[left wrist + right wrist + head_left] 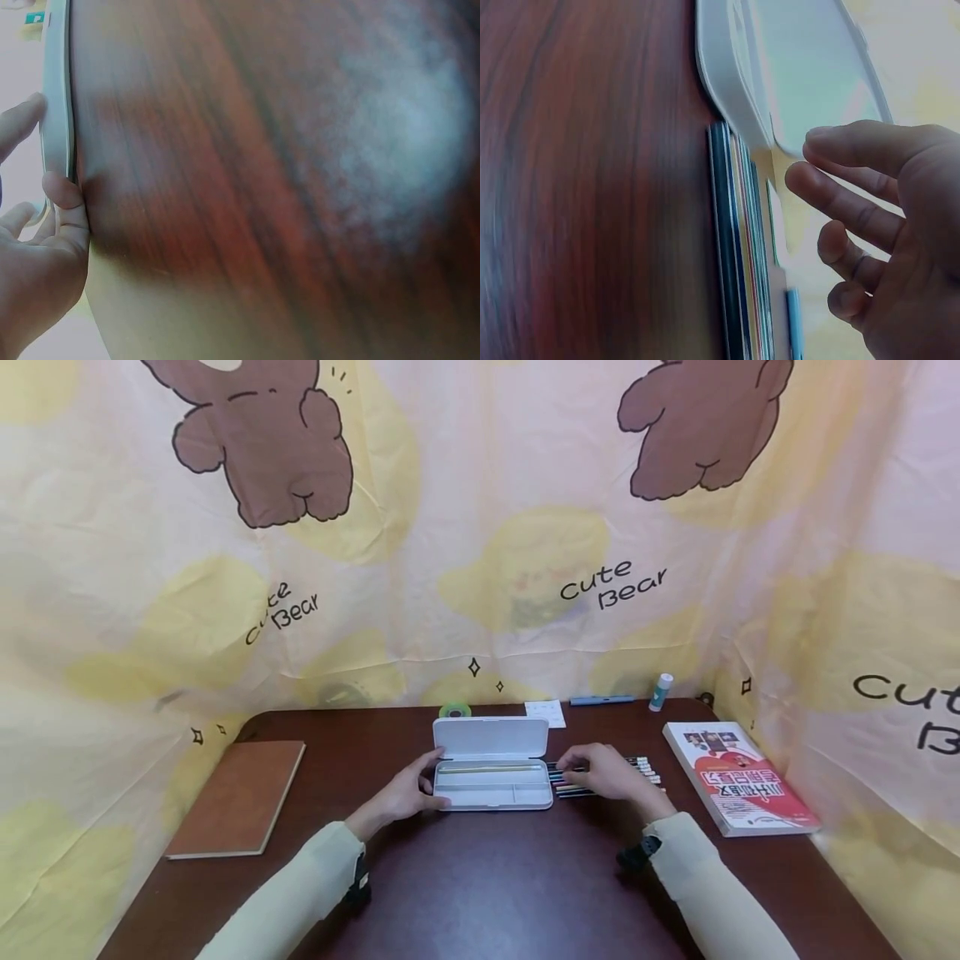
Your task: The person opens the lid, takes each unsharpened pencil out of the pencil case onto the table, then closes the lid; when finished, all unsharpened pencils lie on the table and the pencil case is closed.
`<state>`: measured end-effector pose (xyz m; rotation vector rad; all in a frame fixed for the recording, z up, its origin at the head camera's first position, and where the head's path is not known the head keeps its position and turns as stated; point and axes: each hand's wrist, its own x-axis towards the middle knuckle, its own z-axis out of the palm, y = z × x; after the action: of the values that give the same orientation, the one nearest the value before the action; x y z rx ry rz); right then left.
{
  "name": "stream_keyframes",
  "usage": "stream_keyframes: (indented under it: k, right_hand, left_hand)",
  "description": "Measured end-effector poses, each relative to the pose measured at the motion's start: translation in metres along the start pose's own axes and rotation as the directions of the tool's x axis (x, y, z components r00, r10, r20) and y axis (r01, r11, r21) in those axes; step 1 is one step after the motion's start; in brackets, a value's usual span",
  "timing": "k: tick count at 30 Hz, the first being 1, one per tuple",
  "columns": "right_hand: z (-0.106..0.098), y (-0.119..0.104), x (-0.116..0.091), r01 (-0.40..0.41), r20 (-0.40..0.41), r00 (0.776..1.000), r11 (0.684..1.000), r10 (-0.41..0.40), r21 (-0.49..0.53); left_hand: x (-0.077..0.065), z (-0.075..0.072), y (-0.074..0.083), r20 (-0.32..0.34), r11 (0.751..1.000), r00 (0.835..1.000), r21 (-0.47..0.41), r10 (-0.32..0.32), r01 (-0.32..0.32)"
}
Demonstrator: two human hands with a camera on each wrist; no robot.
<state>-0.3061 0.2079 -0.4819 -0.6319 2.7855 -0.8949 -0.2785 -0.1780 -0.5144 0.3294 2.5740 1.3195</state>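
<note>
A white pencil case (532, 795) lies on the table with its lid (491, 737) raised at the back. One yellowish pencil (491, 769) lies along its rear compartment. My left hand (408, 789) holds the case's left end, the thumb at the front corner and a finger toward the hinge; in the left wrist view that hand (45, 255) is at the case's edge (58, 97). To the right of the case, several pencils (647, 770) lie side by side. Above them hovers my right hand (603, 770), fingers loosely bent with nothing between them, as the right wrist view shows.
A brown notebook (236, 797) lies at the left and a thick red-and-white book (738, 777) at the right. Along the back edge are a roll of green tape (455, 711), a white paper (546, 713), a blue pen (602, 700) and a glue stick (661, 692).
</note>
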Motion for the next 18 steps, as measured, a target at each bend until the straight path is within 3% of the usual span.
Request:
stream_keyframes:
  k: [8, 18]
  right_hand:
    - [0.023, -0.019, 0.014, 0.109, 0.04, 0.993, 0.994, -0.109, -0.012]
    - [0.033, -0.028, 0.019, 0.126, 0.089, 0.989, 0.986, -0.117, -0.112]
  left_hand:
    - [-0.004, 0.0, -0.003, -0.01, 0.999, 0.999, -0.008, -0.034, 0.033]
    - [0.0, 0.003, 0.0, -0.003, 1.0, 1.0, -0.011, -0.009, 0.009]
